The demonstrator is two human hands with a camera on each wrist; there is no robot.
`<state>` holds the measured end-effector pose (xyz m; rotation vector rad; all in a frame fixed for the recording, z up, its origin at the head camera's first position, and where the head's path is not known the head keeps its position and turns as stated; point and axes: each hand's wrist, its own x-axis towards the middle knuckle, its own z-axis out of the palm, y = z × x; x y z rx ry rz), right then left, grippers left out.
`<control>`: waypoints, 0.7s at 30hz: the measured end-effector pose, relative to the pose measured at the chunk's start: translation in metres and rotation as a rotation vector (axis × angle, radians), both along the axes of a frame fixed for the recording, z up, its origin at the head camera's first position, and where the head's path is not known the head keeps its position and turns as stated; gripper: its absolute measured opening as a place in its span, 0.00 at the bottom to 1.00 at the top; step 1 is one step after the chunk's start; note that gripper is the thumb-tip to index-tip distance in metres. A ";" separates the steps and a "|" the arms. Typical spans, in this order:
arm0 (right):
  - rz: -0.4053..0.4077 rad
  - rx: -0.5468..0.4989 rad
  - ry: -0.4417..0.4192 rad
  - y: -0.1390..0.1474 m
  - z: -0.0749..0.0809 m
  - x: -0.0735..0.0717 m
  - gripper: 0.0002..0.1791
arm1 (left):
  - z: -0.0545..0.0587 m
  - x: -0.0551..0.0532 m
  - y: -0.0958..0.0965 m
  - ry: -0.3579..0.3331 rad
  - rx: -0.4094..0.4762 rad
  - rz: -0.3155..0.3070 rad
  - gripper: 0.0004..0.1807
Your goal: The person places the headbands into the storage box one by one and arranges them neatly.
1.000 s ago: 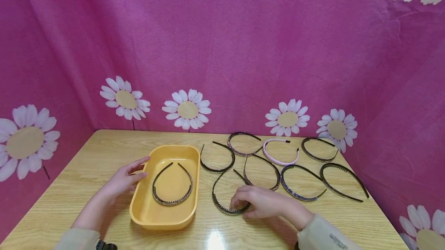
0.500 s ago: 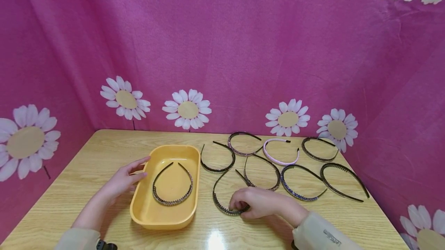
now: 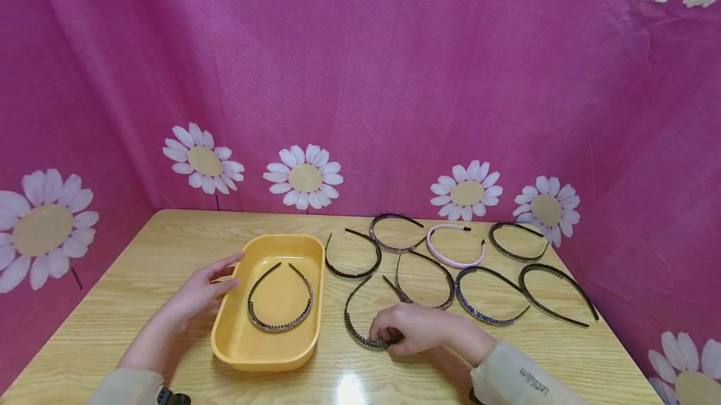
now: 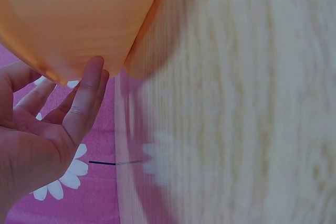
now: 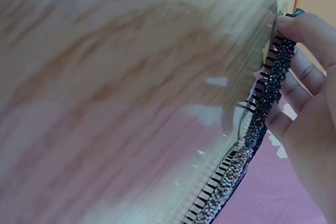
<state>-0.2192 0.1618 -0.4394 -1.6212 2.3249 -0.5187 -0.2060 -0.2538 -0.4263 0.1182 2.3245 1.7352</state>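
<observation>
Thumb [image 5: 310,30] and fingers [image 5: 310,77] of the right hand [image 3: 414,328] form a grip clamped on a dark studded headband [image 3: 360,337], pinching the near side of its curve, with its row of short black teeth showing in the right wrist view. That headband is low at the desk [image 3: 186,230], just right of a yellow tray [image 3: 265,352]; whether all of it touches the wood I cannot tell. The left hand [image 3: 199,289] rests against the tray's left side, its grip spread, fingers long and touching the wall and rim. Inside the tray lies 1 dark sparkly headband [image 3: 273,329], its 2 ends pointing away from the person. On the desk beyond and to the right of the pinched piece are 7 more: a thin black headband [image 3: 346,276] nearest the tray, a purple sparkly headband [image 3: 383,247], a pink headband [image 3: 445,259], a blue-studded headband [image 3: 479,315] and 3 dark headbands [image 3: 545,267]. Behind the desk hangs a magenta cloth [image 3: 360,79] printed with white daisies [image 3: 305,178].
</observation>
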 end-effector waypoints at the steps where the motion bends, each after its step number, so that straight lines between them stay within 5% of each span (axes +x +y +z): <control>1: 0.006 -0.001 0.002 0.000 0.000 0.000 0.17 | 0.000 0.000 0.000 0.000 0.002 0.001 0.32; 21: 0.037 -0.059 0.020 0.001 0.017 0.005 0.16 | 0.000 0.000 0.000 0.011 -0.014 -0.001 0.32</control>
